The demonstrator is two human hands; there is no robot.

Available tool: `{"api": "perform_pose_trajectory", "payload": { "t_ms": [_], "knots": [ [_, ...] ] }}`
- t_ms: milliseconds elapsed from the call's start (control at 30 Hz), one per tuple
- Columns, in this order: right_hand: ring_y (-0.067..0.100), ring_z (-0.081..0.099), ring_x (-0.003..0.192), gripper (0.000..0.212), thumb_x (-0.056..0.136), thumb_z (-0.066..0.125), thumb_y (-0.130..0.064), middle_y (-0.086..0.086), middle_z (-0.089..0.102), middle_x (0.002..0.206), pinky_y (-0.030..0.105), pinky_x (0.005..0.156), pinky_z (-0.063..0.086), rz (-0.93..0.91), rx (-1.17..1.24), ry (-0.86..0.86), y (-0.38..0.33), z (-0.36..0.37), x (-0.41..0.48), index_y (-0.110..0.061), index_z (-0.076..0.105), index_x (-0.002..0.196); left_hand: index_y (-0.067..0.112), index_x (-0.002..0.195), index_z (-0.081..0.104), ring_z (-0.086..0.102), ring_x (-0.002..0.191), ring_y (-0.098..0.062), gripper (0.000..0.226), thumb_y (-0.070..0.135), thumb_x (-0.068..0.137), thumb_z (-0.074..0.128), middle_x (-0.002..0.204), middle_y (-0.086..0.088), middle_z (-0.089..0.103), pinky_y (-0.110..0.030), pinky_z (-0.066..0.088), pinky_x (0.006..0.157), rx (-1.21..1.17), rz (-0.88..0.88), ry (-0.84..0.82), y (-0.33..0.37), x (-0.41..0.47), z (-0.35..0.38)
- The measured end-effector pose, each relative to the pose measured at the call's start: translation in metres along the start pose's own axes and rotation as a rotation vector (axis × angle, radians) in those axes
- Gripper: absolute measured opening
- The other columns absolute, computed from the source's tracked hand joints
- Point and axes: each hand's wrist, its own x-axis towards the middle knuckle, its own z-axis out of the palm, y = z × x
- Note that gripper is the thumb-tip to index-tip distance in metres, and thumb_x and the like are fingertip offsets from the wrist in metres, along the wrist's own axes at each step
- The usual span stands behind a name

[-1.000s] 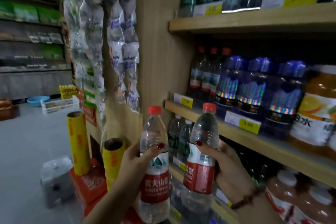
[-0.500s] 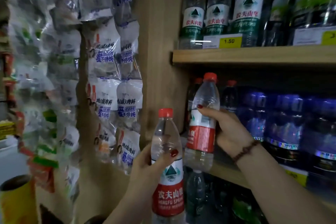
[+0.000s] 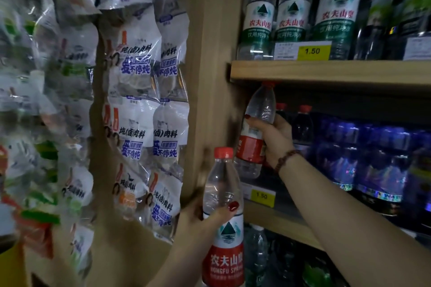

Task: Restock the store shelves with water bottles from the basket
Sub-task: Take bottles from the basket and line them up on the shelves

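My right hand (image 3: 275, 137) grips a clear red-capped, red-labelled water bottle (image 3: 254, 133), tilted, at the left end of the middle wooden shelf (image 3: 275, 214); its cap is just under the upper shelf (image 3: 326, 71). Lower and nearer, my left hand (image 3: 198, 221) holds a second red-labelled water bottle (image 3: 224, 216) upright in front of the shelf's wooden side post (image 3: 210, 77). The basket is not in view.
Green-labelled water bottles (image 3: 291, 11) stand on the upper shelf behind a yellow 1.50 price tag (image 3: 312, 51). Dark blue-labelled bottles (image 3: 363, 158) fill the middle shelf to the right. More bottles (image 3: 256, 251) sit on the shelf below. Hanging seasoning packets (image 3: 135, 77) cover the left.
My right hand has lifted its bottle up and further in at the middle shelf's left end. The left hand's bottle rose slightly. The view has moved closer to the shelves.
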Motion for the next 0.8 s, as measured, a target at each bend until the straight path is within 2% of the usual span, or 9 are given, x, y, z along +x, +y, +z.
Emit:
{"api": "perform_pose_trajectory", "payload": {
  "t_ms": [100, 200, 233, 367, 467, 567, 700, 800],
  "knots": [
    [0.020, 0.069, 0.090, 0.046, 0.071, 0.080, -0.007, 0.006, 0.071, 0.103, 0.036, 0.075, 0.056, -0.047, -0.066, -0.009, 0.016, 0.003, 0.006, -0.013, 0.062, 0.113, 0.030, 0.090, 0.076, 0.075, 0.079, -0.025, 0.045, 0.033, 0.047, 0.088, 0.090, -0.004, 0.077, -0.025, 0.057, 0.056, -0.013, 0.017, 0.008, 0.001, -0.001, -0.002],
    [0.017, 0.069, 0.088, 0.043, 0.072, 0.078, -0.004, 0.003, 0.071, 0.099, 0.030, 0.069, 0.056, -0.047, -0.135, -0.051, 0.032, 0.005, 0.011, -0.016, 0.063, 0.110, 0.040, 0.085, 0.076, 0.074, 0.075, -0.015, 0.039, 0.032, 0.050, 0.091, 0.086, 0.004, 0.077, -0.017, 0.055, 0.054, 0.019, 0.083, 0.030, 0.001, -0.001, -0.003],
    [0.018, 0.069, 0.089, 0.043, 0.072, 0.078, -0.003, 0.002, 0.072, 0.099, 0.029, 0.068, 0.056, -0.043, -0.149, -0.066, 0.038, 0.005, 0.011, -0.015, 0.063, 0.111, 0.044, 0.083, 0.075, 0.074, 0.074, -0.012, 0.038, 0.035, 0.047, 0.086, 0.085, 0.006, 0.077, -0.015, 0.054, 0.054, 0.030, 0.099, 0.032, 0.002, -0.002, -0.003],
    [0.019, 0.070, 0.090, 0.047, 0.072, 0.079, -0.005, 0.002, 0.072, 0.101, 0.025, 0.063, 0.055, -0.038, -0.172, -0.096, 0.056, 0.001, 0.009, -0.014, 0.062, 0.115, 0.048, 0.079, 0.074, 0.073, 0.074, -0.006, 0.032, 0.035, 0.050, 0.079, 0.083, 0.012, 0.076, -0.012, 0.052, 0.054, 0.053, 0.112, 0.038, 0.001, 0.000, -0.003],
    [0.014, 0.069, 0.093, 0.049, 0.074, 0.079, -0.010, 0.000, 0.071, 0.106, 0.024, 0.068, 0.056, -0.051, -0.223, -0.153, 0.059, -0.007, 0.009, -0.016, 0.060, 0.118, 0.048, 0.080, 0.074, 0.073, 0.077, -0.007, 0.039, 0.043, 0.042, 0.079, 0.084, 0.010, 0.077, -0.013, 0.053, 0.055, 0.054, 0.136, 0.054, -0.004, 0.003, -0.001],
    [0.013, 0.066, 0.097, 0.048, 0.077, 0.078, -0.012, -0.002, 0.068, 0.109, 0.027, 0.078, 0.056, -0.065, -0.313, -0.195, 0.057, -0.008, 0.008, -0.017, 0.056, 0.120, 0.045, 0.082, 0.075, 0.074, 0.076, -0.012, 0.042, 0.038, 0.043, 0.089, 0.085, 0.006, 0.077, -0.018, 0.055, 0.055, 0.028, 0.126, 0.070, -0.008, 0.006, 0.002],
    [0.000, 0.063, 0.088, 0.022, 0.082, 0.073, -0.023, -0.014, 0.065, 0.098, 0.020, 0.075, 0.053, -0.057, -0.383, -0.219, 0.058, -0.009, 0.001, -0.030, 0.058, 0.097, 0.042, 0.090, 0.074, 0.074, 0.083, -0.020, 0.049, 0.047, 0.042, 0.081, 0.092, 0.001, 0.077, -0.032, 0.056, 0.068, 0.017, 0.118, 0.078, -0.011, 0.007, 0.007],
    [0.001, 0.059, 0.084, 0.022, 0.087, 0.068, -0.029, -0.013, 0.062, 0.098, 0.022, 0.077, 0.048, -0.007, -0.521, -0.230, 0.055, -0.013, -0.003, -0.025, 0.052, 0.102, 0.040, 0.093, 0.073, 0.074, 0.085, -0.021, 0.050, 0.048, 0.044, 0.080, 0.094, 0.001, 0.077, -0.035, 0.057, 0.072, 0.018, 0.116, 0.072, -0.011, 0.006, 0.013]
  ]
}}
